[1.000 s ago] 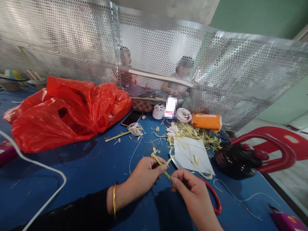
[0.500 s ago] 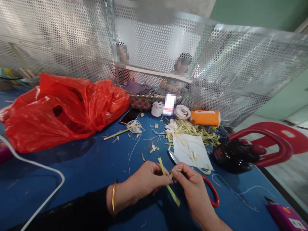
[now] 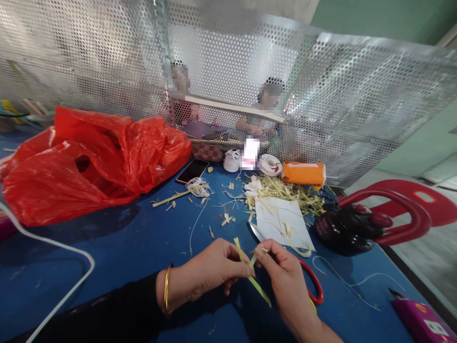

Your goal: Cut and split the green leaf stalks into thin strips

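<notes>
A flat yellow-green plant strip [image 3: 260,289] is pinched between the thumb and fingers of my left hand [image 3: 221,267], slanting down to the right. My right hand [image 3: 282,276] pinches the end of a short piece of strip that runs across from the left fingertips. Whether the two pieces are joined is hidden by my fingers. Partly behind my right hand lie red-handled scissors [image 3: 316,285] with the blades pointing away. Just beyond, a white sheet of paper [image 3: 283,221] has thin peelings on it.
A heap of plant shreds [image 3: 303,196] lies behind the paper. To the left are a red plastic bag [image 3: 96,166], a phone [image 3: 193,170] and tangled white string [image 3: 198,187]. A black container [image 3: 346,231] stands right. A perforated metal screen [image 3: 221,57] closes the back, with people behind it.
The long strip's lower end has shifted slightly right and its angle has changed. Both hands keep their pinch in nearly the same place. The view has moved a little.
</notes>
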A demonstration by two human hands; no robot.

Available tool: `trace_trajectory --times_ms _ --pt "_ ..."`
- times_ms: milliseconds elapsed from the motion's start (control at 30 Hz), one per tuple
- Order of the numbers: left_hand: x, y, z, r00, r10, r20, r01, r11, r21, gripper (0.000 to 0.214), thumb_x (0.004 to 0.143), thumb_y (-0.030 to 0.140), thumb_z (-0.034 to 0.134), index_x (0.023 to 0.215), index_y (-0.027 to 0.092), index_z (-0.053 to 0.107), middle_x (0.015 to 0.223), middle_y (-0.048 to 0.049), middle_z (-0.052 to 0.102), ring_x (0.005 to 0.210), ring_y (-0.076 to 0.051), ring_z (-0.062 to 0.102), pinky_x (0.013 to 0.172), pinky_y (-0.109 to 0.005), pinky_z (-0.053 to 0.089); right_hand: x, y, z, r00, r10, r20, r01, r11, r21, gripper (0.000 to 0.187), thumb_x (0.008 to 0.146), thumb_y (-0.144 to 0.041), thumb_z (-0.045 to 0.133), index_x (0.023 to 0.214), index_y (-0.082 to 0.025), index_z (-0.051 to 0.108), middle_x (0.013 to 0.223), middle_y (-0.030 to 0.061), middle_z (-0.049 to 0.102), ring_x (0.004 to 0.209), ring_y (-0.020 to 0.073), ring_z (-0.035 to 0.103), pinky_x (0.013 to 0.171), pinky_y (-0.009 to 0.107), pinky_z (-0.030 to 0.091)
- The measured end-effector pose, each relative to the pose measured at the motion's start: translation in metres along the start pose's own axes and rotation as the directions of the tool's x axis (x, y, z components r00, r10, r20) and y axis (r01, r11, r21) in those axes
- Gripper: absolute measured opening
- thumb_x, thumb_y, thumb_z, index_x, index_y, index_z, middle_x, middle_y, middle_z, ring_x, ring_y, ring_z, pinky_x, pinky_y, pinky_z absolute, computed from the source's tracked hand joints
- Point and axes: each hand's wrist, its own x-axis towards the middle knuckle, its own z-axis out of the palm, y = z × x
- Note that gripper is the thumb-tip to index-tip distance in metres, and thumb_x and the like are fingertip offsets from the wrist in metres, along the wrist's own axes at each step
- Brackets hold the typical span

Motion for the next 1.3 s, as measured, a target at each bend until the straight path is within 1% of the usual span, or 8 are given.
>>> trace_trajectory --times_ms 167,233,433,533,767,1033,1167,1300 --pt "0.000 -0.001 0.003 0.995 -0.097 0.026 0.098 0.994 -0.041 0.026 0.069 0.039 0.065 0.061 0.015 0.056 0.047 0.0063 0.047 0.038 -0.005 0.041 0.041 -0.018 0.040 0.008 -0.011 -0.010 0.983 -0.122 0.137 0.140 0.981 -0.131 0.018 0.082 -0.034 0.059 0.089 -0.020 0.069 0.086 0.0051 0.067 0.081 0.0208 0.060 0.075 0.030 0.047" --pt "0.000 -0.001 0.004 0.992 -0.125 0.015 0.126 0.990 -0.061 0.029 0.071 0.041 0.062 0.059 0.016 0.053 0.049 0.0049 0.049 0.039 -0.006 0.044 0.041 -0.020 0.041 0.008 -0.015 -0.011 0.970 -0.155 0.187 0.184 0.971 -0.149 0.018 0.082 -0.033 0.058 0.087 -0.021 0.071 0.090 0.0058 0.067 0.084 0.0211 0.060 0.078 0.031 0.047" --pt "0.000 -0.002 0.005 0.994 -0.100 0.048 0.102 0.994 -0.032 0.027 0.070 0.036 0.059 0.053 0.016 0.050 0.047 0.0043 0.048 0.039 -0.006 0.043 0.042 -0.021 0.042 0.004 -0.014 -0.003 0.960 0.102 0.261 -0.116 0.993 0.037 0.013 0.073 -0.030 0.067 0.072 -0.018 0.065 0.063 -0.0022 0.058 0.057 0.0119 0.051 0.055 0.023 0.043" --pt "-0.001 -0.002 0.007 0.994 -0.108 0.022 0.108 0.994 0.022 0.025 0.068 0.035 0.060 0.054 0.016 0.051 0.046 0.0058 0.045 0.038 -0.006 0.041 0.041 -0.020 0.041 0.002 -0.010 0.000 0.945 0.151 0.290 -0.195 0.972 0.128 0.015 0.072 -0.030 0.068 0.068 -0.017 0.061 0.058 -0.0041 0.053 0.053 0.0099 0.046 0.051 0.022 0.039" --pt "0.000 -0.004 0.010 0.997 -0.061 0.055 0.056 0.994 0.093 0.022 0.066 0.031 0.059 0.050 0.017 0.052 0.040 0.0071 0.040 0.037 -0.006 0.039 0.043 -0.022 0.044 -0.001 -0.004 0.003 0.993 0.020 0.117 -0.029 0.997 0.076 0.014 0.073 -0.025 0.063 0.064 -0.018 0.055 0.063 -0.0027 0.053 0.059 0.0122 0.047 0.054 0.023 0.040" --pt "-0.004 -0.005 0.012 0.992 -0.053 0.117 0.033 0.985 0.167 0.024 0.067 0.027 0.056 0.046 0.017 0.050 0.039 0.0065 0.042 0.035 -0.007 0.040 0.043 -0.022 0.043 -0.006 -0.003 0.008 0.989 -0.127 0.071 0.130 0.991 -0.033 0.014 0.076 -0.022 0.058 0.063 -0.019 0.054 0.070 -0.0001 0.055 0.067 0.0148 0.050 0.063 0.025 0.041" --pt "-0.002 -0.008 0.012 0.993 -0.066 0.099 0.049 0.985 0.168 0.024 0.067 0.030 0.059 0.047 0.016 0.054 0.041 0.0059 0.044 0.036 -0.007 0.041 0.041 -0.021 0.039 -0.005 -0.005 0.008 0.987 -0.154 0.041 0.156 0.987 -0.043 0.014 0.076 -0.022 0.059 0.063 -0.019 0.054 0.069 -0.0006 0.055 0.068 0.0148 0.050 0.065 0.025 0.040" --pt "-0.001 -0.004 0.010 0.998 -0.056 -0.010 0.056 0.997 0.052 0.022 0.069 0.035 0.063 0.066 0.014 0.065 0.047 0.0056 0.048 0.040 -0.006 0.043 0.044 -0.019 0.038 0.003 -0.007 0.000 0.993 -0.115 -0.011 0.115 0.993 0.001 0.015 0.078 -0.029 0.062 0.068 -0.019 0.060 0.070 -0.0005 0.057 0.068 0.0151 0.051 0.066 0.026 0.041"
